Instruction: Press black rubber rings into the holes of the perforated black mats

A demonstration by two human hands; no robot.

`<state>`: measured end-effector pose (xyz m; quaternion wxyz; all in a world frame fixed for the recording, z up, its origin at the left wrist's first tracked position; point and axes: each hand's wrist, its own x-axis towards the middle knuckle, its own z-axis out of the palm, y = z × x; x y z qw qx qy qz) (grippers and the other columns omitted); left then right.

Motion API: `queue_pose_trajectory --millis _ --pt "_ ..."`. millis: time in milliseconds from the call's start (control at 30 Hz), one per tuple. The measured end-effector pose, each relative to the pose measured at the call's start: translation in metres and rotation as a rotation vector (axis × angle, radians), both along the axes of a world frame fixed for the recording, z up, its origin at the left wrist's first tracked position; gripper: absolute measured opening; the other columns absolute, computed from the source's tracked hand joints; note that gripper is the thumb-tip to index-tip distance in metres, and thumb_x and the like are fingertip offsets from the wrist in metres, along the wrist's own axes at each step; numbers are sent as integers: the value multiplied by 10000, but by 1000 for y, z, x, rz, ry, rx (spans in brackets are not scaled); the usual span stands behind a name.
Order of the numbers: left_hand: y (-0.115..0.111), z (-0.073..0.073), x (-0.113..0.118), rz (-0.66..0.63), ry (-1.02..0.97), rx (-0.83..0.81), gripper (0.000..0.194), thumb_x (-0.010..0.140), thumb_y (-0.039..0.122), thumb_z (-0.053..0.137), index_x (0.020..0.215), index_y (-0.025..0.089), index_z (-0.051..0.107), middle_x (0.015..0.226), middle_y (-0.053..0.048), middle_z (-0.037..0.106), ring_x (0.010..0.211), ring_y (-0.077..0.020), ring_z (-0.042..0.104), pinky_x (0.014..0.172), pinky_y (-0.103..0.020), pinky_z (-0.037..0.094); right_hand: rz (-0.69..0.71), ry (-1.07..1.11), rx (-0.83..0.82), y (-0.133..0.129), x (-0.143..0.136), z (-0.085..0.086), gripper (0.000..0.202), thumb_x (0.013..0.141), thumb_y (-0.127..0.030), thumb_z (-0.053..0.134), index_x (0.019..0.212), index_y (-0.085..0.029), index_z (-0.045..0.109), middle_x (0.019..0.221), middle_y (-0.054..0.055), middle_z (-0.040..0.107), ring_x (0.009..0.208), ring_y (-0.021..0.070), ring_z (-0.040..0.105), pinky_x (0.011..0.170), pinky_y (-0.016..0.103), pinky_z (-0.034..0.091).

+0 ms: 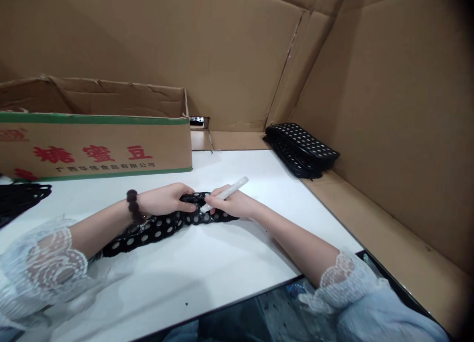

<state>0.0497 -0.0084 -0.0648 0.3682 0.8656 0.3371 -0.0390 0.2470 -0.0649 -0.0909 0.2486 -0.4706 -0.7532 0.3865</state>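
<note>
A black polka-dot piece of glossy material [148,234] lies on the white table in front of me, stretched from lower left to the middle. My left hand [168,199] is closed on its upper part, thumb pointing right. In my right hand [231,201] is a white pen-shaped tool [233,188], slanting down to the left. Its lower tip meets the dotted material beside my left thumb; what the tip does there is too small to tell. Some of the material is hidden under both hands.
A cardboard box [99,144] with red lettering stands at the back left. A pile of black polka-dot pieces [301,147] lies at the back right. Black strips [22,199] sit at the left edge. Cardboard walls [166,41] enclose the white table [237,263].
</note>
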Motion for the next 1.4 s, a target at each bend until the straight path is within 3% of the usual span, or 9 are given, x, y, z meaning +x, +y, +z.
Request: queue_pose_trajectory --millis 300,700,800,933,1067,1267,1400 --pt "4 6 -4 -32 40 -16 410 736 480 460 1001 191 579 969 4 631 856 -191 550 732 -240 396 -35 109 47 -3 -3 3 334 829 -364 353 573 -164 435 528 -45 391 506 76 369 460 195 273" --pt "-2 3 1 56 -28 -158 321 708 429 487 845 167 614 886 -8 649 774 -190 565 681 -249 413 -107 115 86 -6 -13 -11 300 838 -344 304 583 -186 303 546 -46 299 515 83 313 467 214 225" --pt "-6 1 3 145 -61 -181 283 690 412 498 780 165 606 813 -2 648 728 -183 557 646 -244 405 -114 -6 165 -7 -18 -12 314 851 -327 280 576 -181 324 563 -36 343 550 94 350 511 222 246" --pt "-14 -8 6 268 -111 -145 265 681 410 493 683 158 577 715 4 625 669 -176 538 616 -246 383 -257 -357 380 -6 -27 -19 292 842 -328 339 630 -180 473 676 9 467 735 149 423 660 270 272" --pt "-17 -13 6 323 -137 -81 327 686 450 479 781 159 594 792 -6 640 730 -198 546 669 -269 393 -290 -617 596 2 -31 -26 266 847 -341 340 757 -202 549 797 52 507 827 195 417 728 317 268" --pt "-12 0 0 148 -131 14 371 734 453 428 983 205 546 986 -5 617 941 -209 518 816 -269 371 -293 -628 615 6 -27 -12 277 855 -328 333 756 -194 555 825 57 525 854 184 426 751 310 267" --pt "-9 4 -3 78 12 245 336 777 442 371 907 171 522 912 -63 610 823 -217 539 717 -294 387 -193 -365 387 0 -20 1 313 839 -329 331 624 -177 501 649 -3 490 675 125 435 637 247 292"
